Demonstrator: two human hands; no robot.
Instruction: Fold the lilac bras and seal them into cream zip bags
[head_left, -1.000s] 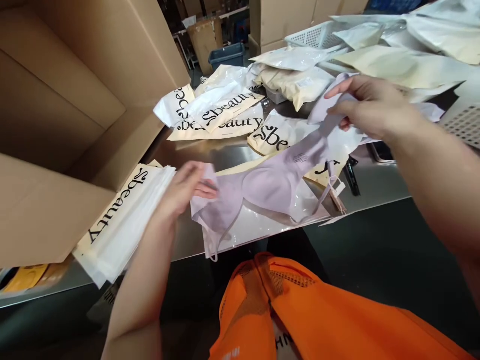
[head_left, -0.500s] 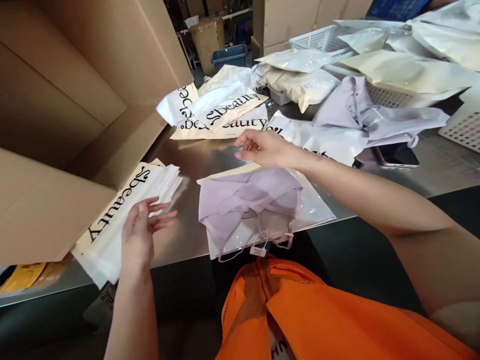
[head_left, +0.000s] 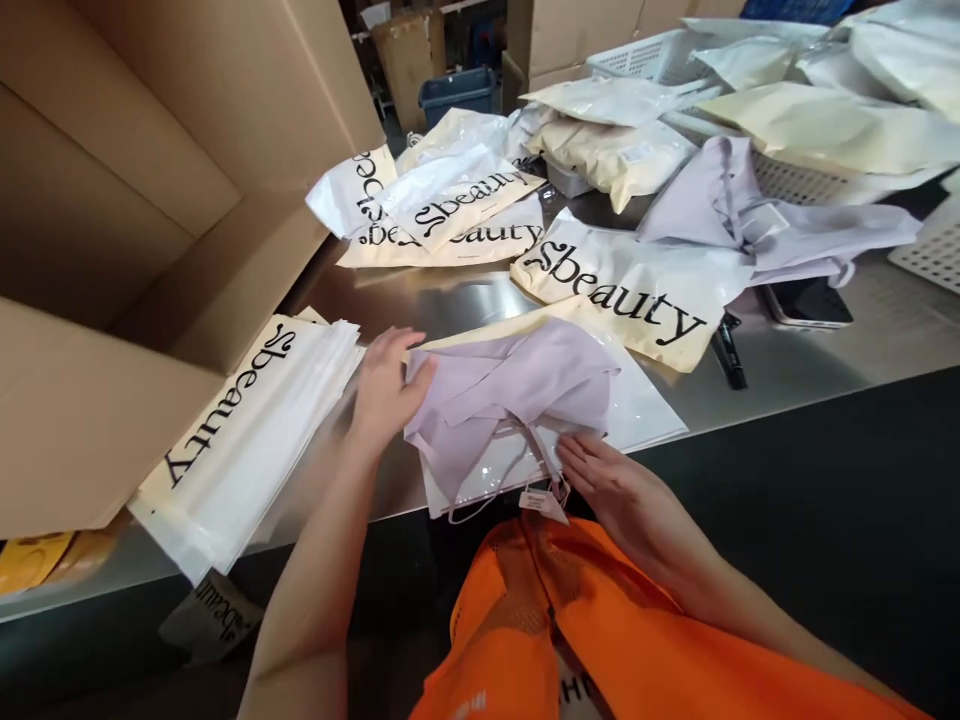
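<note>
A lilac bra [head_left: 517,370] lies folded on white and cream plastic bags [head_left: 645,400] at the table's front edge. Its thin straps and a small white tag [head_left: 541,503] hang toward the orange vest. My left hand [head_left: 390,390] is at the bra's left end, thumb and fingers apart, the thumb touching the cloth. By the lower right of the bra, beside the straps, my right hand [head_left: 634,495] has its fingers stretched out and holds nothing visible.
A large open cardboard box [head_left: 172,240] stands left, beside a stack of printed bags [head_left: 259,420]. More printed bags [head_left: 450,210] lie behind. At right are another lilac garment [head_left: 709,195], a phone [head_left: 806,303], a black marker-like object [head_left: 729,352] and white baskets [head_left: 806,180] with filled bags.
My left hand has moved right, from the bag stack to the bra's left end. My right hand has come down from above the bra to its lower right, uncovering a printed bag.
</note>
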